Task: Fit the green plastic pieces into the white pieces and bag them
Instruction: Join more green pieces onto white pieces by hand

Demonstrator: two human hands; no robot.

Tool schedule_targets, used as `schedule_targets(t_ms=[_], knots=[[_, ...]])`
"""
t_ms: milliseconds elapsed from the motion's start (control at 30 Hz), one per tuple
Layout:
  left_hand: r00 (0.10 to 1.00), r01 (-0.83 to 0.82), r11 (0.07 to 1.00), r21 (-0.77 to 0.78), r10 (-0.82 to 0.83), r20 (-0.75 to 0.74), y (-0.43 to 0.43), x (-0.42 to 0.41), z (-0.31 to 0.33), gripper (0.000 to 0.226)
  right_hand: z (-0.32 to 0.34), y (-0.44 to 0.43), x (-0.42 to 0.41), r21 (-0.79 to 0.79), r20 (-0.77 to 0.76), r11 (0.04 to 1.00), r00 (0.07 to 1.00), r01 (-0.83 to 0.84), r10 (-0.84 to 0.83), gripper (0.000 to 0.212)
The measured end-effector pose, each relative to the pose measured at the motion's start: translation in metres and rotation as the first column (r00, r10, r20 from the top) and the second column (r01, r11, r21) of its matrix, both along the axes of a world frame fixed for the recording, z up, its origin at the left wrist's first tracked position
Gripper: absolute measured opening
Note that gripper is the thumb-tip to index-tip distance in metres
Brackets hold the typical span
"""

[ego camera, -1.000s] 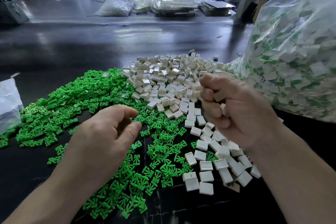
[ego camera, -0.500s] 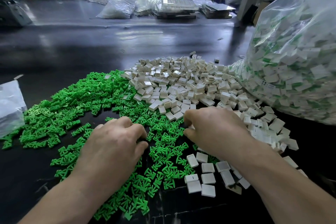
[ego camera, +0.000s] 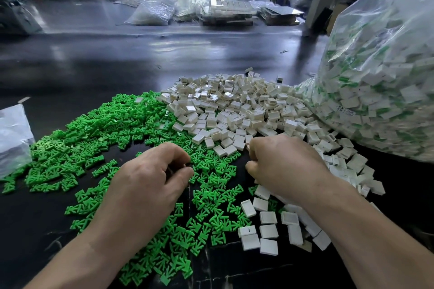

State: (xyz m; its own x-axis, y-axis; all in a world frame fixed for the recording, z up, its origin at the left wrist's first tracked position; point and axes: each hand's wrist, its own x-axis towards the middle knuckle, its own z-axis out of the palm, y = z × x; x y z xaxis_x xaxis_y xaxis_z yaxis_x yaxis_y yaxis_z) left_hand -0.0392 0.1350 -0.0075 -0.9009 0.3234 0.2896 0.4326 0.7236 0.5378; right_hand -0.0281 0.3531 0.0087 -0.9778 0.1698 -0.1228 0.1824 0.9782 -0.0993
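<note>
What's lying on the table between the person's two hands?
Loose green pieces on the dark table, between left hand and right hand, in the head view.

Right side is pretty much walled off by the big stuffed bag [ego camera: 387, 65]. The near table [ego camera: 117, 63] is carpeted with green pieces [ego camera: 94, 138] and white pieces [ego camera: 234, 105], the heaps touching. Left edge is crowded by a small bag [ego camera: 13, 134]. Open black surface is left beyond the heaps, up to the far clutter [ego camera: 150, 13].

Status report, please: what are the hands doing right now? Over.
Left hand curled over green pieces, right hand curled at white pieces; what they hold is hidden. Bag of fitted pieces at right. No obstruction seen.
</note>
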Motion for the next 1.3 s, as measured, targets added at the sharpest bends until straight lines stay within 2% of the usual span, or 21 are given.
schedule_targets(t_ms=[100,167,233,267,300,333,367,400,433,500,567,633,733,867,1033,1300], knots=[[0.998,0.001,0.986,0.166,-0.012,0.065,-0.001,-0.001,-0.001,0.016,0.001,0.002,0.000,0.008,0.000,1.000,1.000,0.009,-0.009,0.020],[0.993,-0.008,0.962,0.271,-0.024,0.117,-0.001,0.000,-0.002,0.020,0.000,0.005,0.002,-0.014,-0.057,1.000,0.998,0.009,-0.010,0.013],[0.987,-0.022,0.936,0.351,-0.037,0.159,0.000,0.000,-0.003,0.021,0.000,0.009,0.006,-0.148,-0.217,0.989,0.976,-0.019,-0.014,0.006],[0.983,-0.026,0.921,0.390,-0.046,0.175,0.000,0.000,-0.003,0.021,0.000,0.009,0.008,-0.268,-0.280,0.962,0.960,-0.058,-0.020,0.008],[0.981,-0.031,0.905,0.425,-0.054,0.186,0.001,-0.001,-0.003,0.021,0.000,0.007,0.010,-0.447,-0.308,0.888,0.950,-0.105,-0.043,0.009],[0.979,-0.037,0.890,0.454,-0.059,0.196,0.001,-0.001,-0.003,0.019,0.002,0.002,0.011,-0.669,-0.264,0.731,0.963,-0.136,-0.062,0.008],[0.976,-0.042,0.875,0.483,-0.068,0.208,0.001,-0.002,-0.003,0.017,0.003,-0.003,0.013,-0.859,-0.171,0.496,0.984,-0.129,-0.040,0.007],[0.970,-0.049,0.850,0.525,-0.085,0.228,0.002,-0.003,-0.003,0.015,0.002,-0.007,0.014,-0.956,-0.096,0.277,0.995,-0.094,0.007,0.007],[0.961,-0.057,0.809,0.585,-0.115,0.253,0.002,-0.003,-0.002,0.012,-0.001,-0.011,0.014,-0.989,-0.058,0.131,0.997,-0.065,0.053,0.007],[0.934,-0.077,0.716,0.694,-0.193,0.302,0.002,-0.002,-0.001,0.015,-0.004,-0.016,0.013,-0.999,-0.046,0.001,0.992,-0.047,0.115,0.007],[0.906,-0.085,0.661,0.746,-0.261,0.334,0.002,0.000,-0.001,0.026,-0.005,-0.020,0.013,-0.997,-0.048,-0.065,0.988,-0.039,0.149,0.008],[0.885,-0.098,0.622,0.777,-0.303,0.354,0.002,0.000,-0.001,0.034,-0.005,-0.021,0.015,-0.994,-0.055,-0.104,0.985,-0.038,0.164,0.009],[0.850,-0.142,0.537,0.832,-0.365,0.381,0.003,0.000,-0.001,0.031,-0.004,-0.021,0.016,-0.990,-0.075,-0.131,0.983,-0.053,0.166,0.009],[0.815,-0.198,0.457,0.867,-0.415,0.405,0.006,0.001,0.001,0.027,-0.004,-0.024,0.019,-0.990,-0.103,-0.110,0.982,-0.086,0.159,0.009],[0.826,-0.197,0.475,0.858,-0.390,0.406,0.005,0.002,0.000,0.028,-0.004,-0.025,0.021,-0.993,-0.116,-0.042,0.987,-0.112,0.110,0.012],[0.858,-0.142,0.555,0.820,-0.344,0.382,0.003,0.001,-0.004,0.031,-0.006,-0.026,0.024,-0.980,-0.182,0.065,0.981,-0.186,0.066,0.012]])
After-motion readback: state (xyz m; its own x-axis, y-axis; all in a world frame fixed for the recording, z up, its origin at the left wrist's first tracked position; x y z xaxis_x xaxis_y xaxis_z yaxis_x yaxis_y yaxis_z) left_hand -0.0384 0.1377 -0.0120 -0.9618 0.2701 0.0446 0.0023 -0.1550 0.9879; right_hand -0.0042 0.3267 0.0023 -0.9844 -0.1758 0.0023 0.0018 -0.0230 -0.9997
